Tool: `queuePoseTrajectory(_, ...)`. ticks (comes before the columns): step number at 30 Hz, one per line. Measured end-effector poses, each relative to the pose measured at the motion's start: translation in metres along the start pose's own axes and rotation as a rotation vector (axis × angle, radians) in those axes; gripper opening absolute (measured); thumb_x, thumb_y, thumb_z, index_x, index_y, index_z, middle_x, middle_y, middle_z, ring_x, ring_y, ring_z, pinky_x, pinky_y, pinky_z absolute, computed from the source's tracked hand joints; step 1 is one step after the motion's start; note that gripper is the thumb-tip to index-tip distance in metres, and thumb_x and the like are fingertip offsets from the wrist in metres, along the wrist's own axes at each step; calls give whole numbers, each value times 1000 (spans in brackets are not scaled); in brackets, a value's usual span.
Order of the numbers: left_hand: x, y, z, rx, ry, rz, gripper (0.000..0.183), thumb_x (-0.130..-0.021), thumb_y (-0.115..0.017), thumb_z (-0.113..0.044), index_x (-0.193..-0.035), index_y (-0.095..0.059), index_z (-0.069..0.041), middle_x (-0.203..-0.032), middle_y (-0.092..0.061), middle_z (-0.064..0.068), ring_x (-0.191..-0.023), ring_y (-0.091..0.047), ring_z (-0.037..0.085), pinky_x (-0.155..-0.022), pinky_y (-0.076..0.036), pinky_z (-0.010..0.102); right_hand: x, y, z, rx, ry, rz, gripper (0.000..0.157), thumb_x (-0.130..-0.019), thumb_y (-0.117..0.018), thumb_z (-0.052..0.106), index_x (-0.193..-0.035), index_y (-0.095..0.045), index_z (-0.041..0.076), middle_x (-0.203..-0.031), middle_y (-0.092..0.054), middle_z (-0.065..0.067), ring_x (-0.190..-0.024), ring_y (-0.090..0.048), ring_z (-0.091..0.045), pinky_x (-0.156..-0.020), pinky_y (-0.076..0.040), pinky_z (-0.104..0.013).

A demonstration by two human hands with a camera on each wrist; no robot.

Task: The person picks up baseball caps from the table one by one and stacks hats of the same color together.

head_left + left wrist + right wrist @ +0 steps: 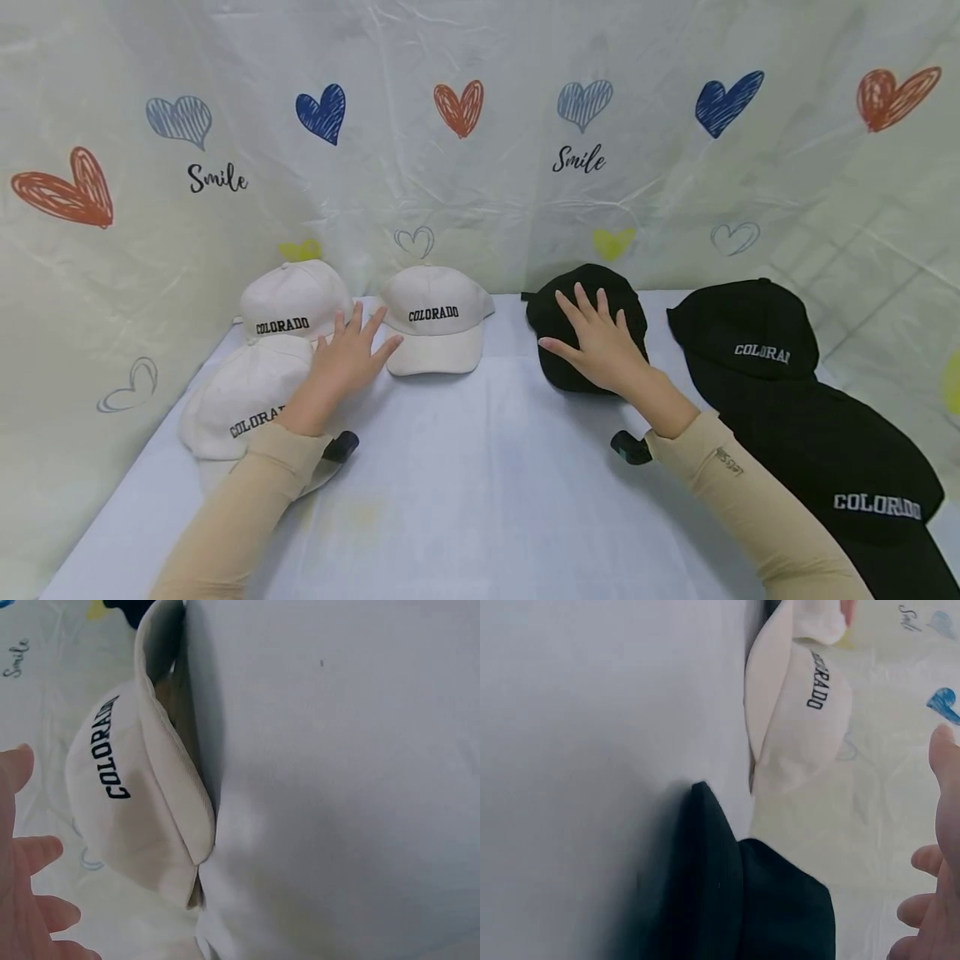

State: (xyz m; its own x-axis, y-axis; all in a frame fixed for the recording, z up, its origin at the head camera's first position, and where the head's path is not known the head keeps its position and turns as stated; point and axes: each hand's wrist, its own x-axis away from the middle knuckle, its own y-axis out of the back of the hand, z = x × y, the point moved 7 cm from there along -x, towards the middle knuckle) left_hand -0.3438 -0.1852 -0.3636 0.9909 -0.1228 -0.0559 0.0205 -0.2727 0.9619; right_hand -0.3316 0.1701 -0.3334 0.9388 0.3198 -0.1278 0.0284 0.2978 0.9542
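My left hand (347, 358), fingers spread, hovers between a back-left white cap (296, 292) and the middle white cap (435, 325) lettered COLORADO. Below it, partly hidden by the forearm, lies another white cap (232, 400). In the left wrist view, its fingertips stand apart from the middle white cap (124, 765). My right hand (603, 346) spreads its fingers in front of a black cap (566, 375), covering the front of it. The right wrist view shows that hand (937, 900) to the side of the black cap (784, 907), holding nothing.
At the right, a black cap (738, 329) stands behind another black cap (862, 458), both lettered and overlapping. All the caps are on a table with a white cloth (480, 517). A pale backdrop (510, 200) printed with hearts rises behind the table.
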Motion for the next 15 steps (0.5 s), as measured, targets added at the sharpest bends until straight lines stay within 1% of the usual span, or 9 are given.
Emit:
queuePoseTrajectory(5, -6, -2, 3, 30, 14, 3, 76, -106, -34, -62, -165, -20, -17, -168, -4, 24, -151, -3, 51, -111, -11, 78, -9, -9, 9, -50, 19, -5, 86, -103, -52, 57, -165, -15, 10, -169, -1, -21, -152, 6, -49, -115, -5, -74)
queuePoseTrajectory(9, -8, -3, 4, 76, 15, 11, 75, -107, -35, -59, -165, -18, -15, -168, -4, 24, -151, -3, 52, -112, -11, 77, -16, -14, 17, -99, 37, -12, 84, -103, -54, 54, -165, -18, 10, -169, -3, -21, -152, 3, -49, -116, -6, -72)
queuePoseTrajectory(15, -11, -4, 3, 152, 17, 25, 71, -109, -35, -52, -165, -18, -13, -167, -6, 26, -149, -5, 55, -110, -17, 77, -27, -24, 31, -164, 70, -30, 82, -103, -56, 53, -163, -24, 9, -169, -10, -19, -152, -2, -49, -116, -12, -70)
